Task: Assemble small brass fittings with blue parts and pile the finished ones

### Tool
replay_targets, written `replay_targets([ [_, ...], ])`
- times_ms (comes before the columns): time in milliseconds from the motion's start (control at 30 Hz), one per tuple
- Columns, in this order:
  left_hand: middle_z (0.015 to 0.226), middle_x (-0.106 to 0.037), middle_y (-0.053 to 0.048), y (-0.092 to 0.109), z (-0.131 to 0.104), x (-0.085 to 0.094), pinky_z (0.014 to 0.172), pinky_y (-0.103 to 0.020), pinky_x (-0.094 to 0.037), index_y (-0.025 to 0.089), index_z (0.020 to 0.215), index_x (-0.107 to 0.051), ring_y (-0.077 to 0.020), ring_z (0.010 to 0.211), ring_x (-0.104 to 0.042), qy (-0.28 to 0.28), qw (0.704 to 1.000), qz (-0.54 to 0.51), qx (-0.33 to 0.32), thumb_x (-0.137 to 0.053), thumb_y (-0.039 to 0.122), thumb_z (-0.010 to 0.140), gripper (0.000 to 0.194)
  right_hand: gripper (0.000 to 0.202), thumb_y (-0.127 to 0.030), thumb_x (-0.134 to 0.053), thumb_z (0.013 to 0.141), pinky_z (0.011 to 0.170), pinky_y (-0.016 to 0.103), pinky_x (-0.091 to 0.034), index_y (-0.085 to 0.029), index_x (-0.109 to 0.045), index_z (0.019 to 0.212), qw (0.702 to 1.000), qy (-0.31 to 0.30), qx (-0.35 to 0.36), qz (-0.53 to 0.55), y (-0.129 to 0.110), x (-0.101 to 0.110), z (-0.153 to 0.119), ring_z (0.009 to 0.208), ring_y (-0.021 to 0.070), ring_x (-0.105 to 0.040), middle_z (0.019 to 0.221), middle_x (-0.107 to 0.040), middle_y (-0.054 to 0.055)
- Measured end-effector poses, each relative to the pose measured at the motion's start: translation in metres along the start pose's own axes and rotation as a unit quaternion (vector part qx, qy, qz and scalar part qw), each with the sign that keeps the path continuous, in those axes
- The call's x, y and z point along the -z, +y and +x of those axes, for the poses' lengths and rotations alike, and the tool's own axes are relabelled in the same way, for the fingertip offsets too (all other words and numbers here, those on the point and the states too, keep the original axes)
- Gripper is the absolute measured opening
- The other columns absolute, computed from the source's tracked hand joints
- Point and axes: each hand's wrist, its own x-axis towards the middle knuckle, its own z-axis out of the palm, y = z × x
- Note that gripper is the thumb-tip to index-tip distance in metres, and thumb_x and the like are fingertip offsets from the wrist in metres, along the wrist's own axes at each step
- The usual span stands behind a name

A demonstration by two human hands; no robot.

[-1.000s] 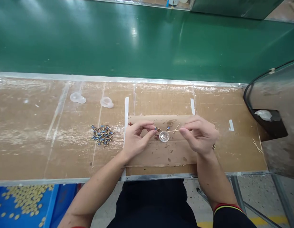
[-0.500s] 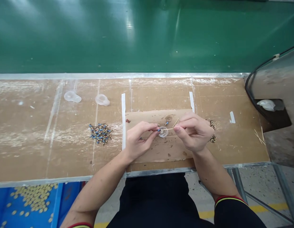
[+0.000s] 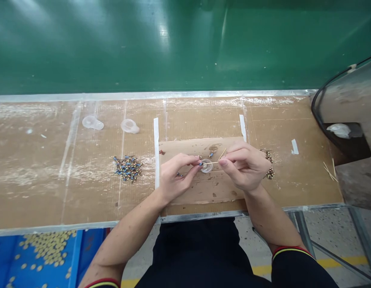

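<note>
Between thumb and forefinger, my left hand pinches a small blue-and-brass part. My right hand grips a thin wooden stick, whose tip meets the small part. Beneath the stick, a little clear round dish rests on the brown cardboard sheet. Another blue-and-brass part lies just beyond the dish, beside a second stick. To the left is a pile of blue-and-brass parts. Partly hidden behind my right hand is a heap of small brass-coloured parts.
Two translucent plastic pieces lie at the back left. Several loose sticks are at the right end, near a metal housing with a black cable. A blue bin with round yellowish discs stands below left.
The view has shifted slightly. Both hands keep nearly the same pose, with the stick still touching the small part.
</note>
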Motion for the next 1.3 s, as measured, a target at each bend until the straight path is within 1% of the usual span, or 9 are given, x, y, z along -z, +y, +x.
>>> replay_targets([
  [100, 0.088, -0.079, -0.002, 0.000, 0.000, 0.000, 0.070, -0.026, -0.064, 0.021, 0.109, -0.068, -0.0136, 0.077, -0.076, 0.000, 1.000, -0.002, 0.002, -0.074, 0.008, 0.088, 0.025, 0.018, -0.028, -0.069, 0.094, 0.045, 0.027, -0.046, -0.025, -0.068, 0.076, 1.000, -0.001, -0.004, -0.004, 0.000, -0.001, -0.001, 0.052, 0.0110, -0.059, 0.064, -0.067, -0.002],
  [300, 0.087, -0.079, -0.001, 0.000, 0.000, 0.000, 0.070, -0.025, -0.064, 0.021, 0.110, -0.068, -0.0132, 0.076, -0.076, -0.001, 1.000, -0.004, 0.002, -0.074, 0.009, 0.088, 0.026, 0.012, -0.021, -0.072, 0.091, 0.048, 0.026, -0.049, -0.026, -0.071, 0.080, 1.000, -0.017, -0.004, 0.020, 0.001, -0.001, -0.002, 0.054, 0.0112, -0.061, 0.065, -0.068, -0.003],
  [600, 0.089, -0.079, -0.002, 0.001, 0.000, 0.001, 0.070, -0.025, -0.063, 0.021, 0.108, -0.069, -0.0131, 0.076, -0.076, -0.006, 1.000, 0.002, 0.001, -0.074, 0.008, 0.088, 0.025, 0.011, -0.018, -0.072, 0.090, 0.049, 0.025, -0.050, -0.026, -0.070, 0.083, 0.999, -0.037, 0.012, 0.022, 0.001, 0.001, 0.000, 0.056, 0.0112, -0.064, 0.068, -0.070, -0.003],
  [767, 0.088, -0.080, -0.002, 0.001, 0.000, 0.000, 0.069, -0.027, -0.064, 0.022, 0.107, -0.071, -0.0143, 0.077, -0.076, -0.004, 1.000, -0.011, 0.015, -0.075, 0.008, 0.087, 0.024, 0.013, -0.020, -0.072, 0.091, 0.048, 0.028, -0.049, -0.027, -0.071, 0.080, 0.999, 0.008, 0.020, 0.027, 0.006, 0.014, 0.007, 0.054, 0.0128, -0.061, 0.065, -0.069, -0.002],
  [800, 0.087, -0.080, -0.002, 0.001, -0.001, 0.000, 0.069, -0.026, -0.064, 0.021, 0.105, -0.071, -0.0143, 0.076, -0.076, -0.003, 1.000, -0.021, 0.023, -0.075, 0.009, 0.087, 0.022, 0.013, -0.020, -0.072, 0.091, 0.047, 0.028, -0.048, -0.026, -0.071, 0.079, 0.999, 0.008, 0.016, 0.030, 0.008, 0.018, 0.009, 0.053, 0.0126, -0.061, 0.064, -0.069, -0.002],
  [867, 0.085, -0.080, -0.002, 0.001, -0.001, -0.001, 0.068, -0.026, -0.064, 0.021, 0.102, -0.072, -0.0143, 0.075, -0.076, 0.000, 0.998, -0.054, 0.043, -0.076, 0.011, 0.087, 0.019, 0.013, -0.019, -0.073, 0.089, 0.047, 0.027, -0.047, -0.025, -0.071, 0.078, 0.999, -0.025, 0.006, 0.030, 0.011, 0.023, 0.012, 0.053, 0.0118, -0.060, 0.064, -0.069, -0.002],
  [1033, 0.085, -0.080, -0.004, -0.001, -0.002, -0.001, 0.068, -0.028, -0.065, 0.021, 0.096, -0.073, -0.0150, 0.075, -0.077, 0.010, 0.985, -0.147, 0.086, -0.078, 0.019, 0.089, 0.009, 0.011, -0.018, -0.074, 0.090, 0.052, 0.024, -0.050, -0.023, -0.072, 0.081, 0.984, -0.175, 0.004, 0.024, 0.015, 0.027, 0.013, 0.059, 0.0103, -0.064, 0.072, -0.073, -0.002],
  [1167, 0.083, -0.081, -0.004, -0.001, -0.001, 0.000, 0.067, -0.026, -0.065, 0.021, 0.094, -0.074, -0.0145, 0.074, -0.077, 0.012, 0.979, -0.168, 0.114, -0.080, 0.026, 0.089, 0.009, 0.010, -0.023, -0.070, 0.096, 0.059, 0.024, -0.053, -0.021, -0.073, 0.086, 0.961, -0.275, -0.011, 0.002, 0.018, 0.027, 0.011, 0.066, 0.0113, -0.066, 0.076, -0.072, 0.001],
  [1300, 0.083, -0.081, -0.004, 0.000, 0.000, 0.000, 0.067, -0.026, -0.065, 0.021, 0.094, -0.075, -0.0138, 0.073, -0.076, 0.009, 0.976, -0.178, 0.127, -0.080, 0.029, 0.089, 0.011, 0.015, -0.025, -0.064, 0.099, 0.062, 0.026, -0.051, -0.019, -0.076, 0.091, 0.940, -0.339, -0.001, -0.025, 0.023, 0.026, 0.007, 0.071, 0.0133, -0.066, 0.080, -0.072, 0.003],
])
